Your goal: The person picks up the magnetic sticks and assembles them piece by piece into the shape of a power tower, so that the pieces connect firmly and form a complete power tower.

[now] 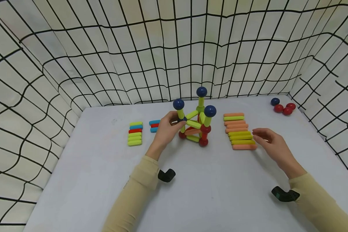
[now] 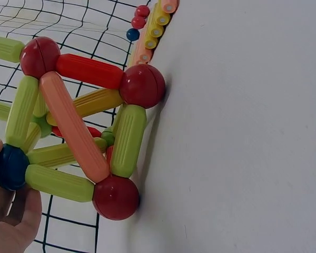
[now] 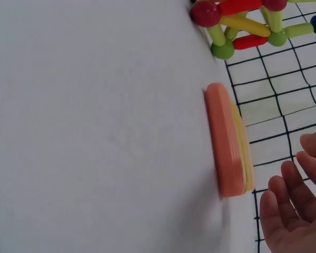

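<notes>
A frame built of magnetic rods and balls (image 1: 193,124) stands on the white table, with three dark blue balls on its upright tops. My left hand (image 1: 167,126) holds it at the left, thumb and fingers on either side of a blue ball (image 2: 11,169) at a middle corner. Red balls (image 2: 116,197) and an orange diagonal rod (image 2: 73,126) show on its near side. To the right, a column of orange and yellow-green rods (image 1: 240,132) lies flat. My right hand (image 1: 274,145) is at the right ends of the yellow rods, its fingers loosely bent, holding nothing.
Short green, blue and red rods (image 1: 135,134) lie in a column at the left, and a smaller group of blue and red rods (image 1: 154,125) is partly behind my left hand. Red and blue balls (image 1: 287,111) sit in the far right corner. Black-grid panels (image 1: 174,54) border the table.
</notes>
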Demonstrator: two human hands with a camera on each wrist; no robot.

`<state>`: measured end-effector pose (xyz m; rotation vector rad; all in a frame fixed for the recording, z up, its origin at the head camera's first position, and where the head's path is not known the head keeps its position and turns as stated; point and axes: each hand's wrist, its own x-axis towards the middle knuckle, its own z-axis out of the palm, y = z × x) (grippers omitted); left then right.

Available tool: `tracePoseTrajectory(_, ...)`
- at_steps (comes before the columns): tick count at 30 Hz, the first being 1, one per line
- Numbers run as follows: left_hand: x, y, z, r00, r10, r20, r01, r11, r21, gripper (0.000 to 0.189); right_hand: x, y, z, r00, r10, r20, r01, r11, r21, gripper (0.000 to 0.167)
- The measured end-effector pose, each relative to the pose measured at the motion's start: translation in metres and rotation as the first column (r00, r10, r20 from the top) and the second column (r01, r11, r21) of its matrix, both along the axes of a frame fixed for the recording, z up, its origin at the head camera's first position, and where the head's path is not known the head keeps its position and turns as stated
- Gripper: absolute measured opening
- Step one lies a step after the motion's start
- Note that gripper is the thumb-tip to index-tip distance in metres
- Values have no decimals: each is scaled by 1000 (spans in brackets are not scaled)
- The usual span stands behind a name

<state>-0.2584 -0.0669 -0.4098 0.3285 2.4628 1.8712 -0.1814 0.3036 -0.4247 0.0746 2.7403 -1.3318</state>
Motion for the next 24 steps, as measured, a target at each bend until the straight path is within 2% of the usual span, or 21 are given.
tracePoseTrajectory(5, 0, 0, 1, 1000, -4, -1, 4, 1000, -2, 40, 4, 7, -13, 997, 81, 17, -82, 987, 140, 53)
tracePoseTrajectory(10, 1, 0, 2, 1000, -7, -7, 7, 1000, 0, 39, 5, 2, -20, 980, 199, -18, -189, 951, 246, 40)
tracePoseTrajectory(13, 1, 0, 2, 1000, -8, -10, 8, 1000, -2, 39, 3, -5, -21, 955, 295, -42, -273, 921, 277, 28)
tracePoseTrajectory(16, 1, -1, 2, 1000, -7, -12, 7, 1000, -6, 39, 0, -15, -20, 915, 397, -68, -361, 883, 300, 21)
tracePoseTrajectory(21, 0, -1, 2, 1000, -6, -11, 6, 1000, -26, 39, -6, -32, -15, 828, 550, -110, -462, 780, 423, 28)
tracePoseTrajectory(23, 0, 0, 2, 1000, -5, -9, 5, 999, -32, 39, -11, -38, -9, 820, 557, -132, -465, 783, 414, 30)
tracePoseTrajectory(24, 0, 0, 2, 1000, -6, -8, 6, 999, -35, 39, -14, -41, -4, 829, 541, -140, -459, 803, 381, 29)
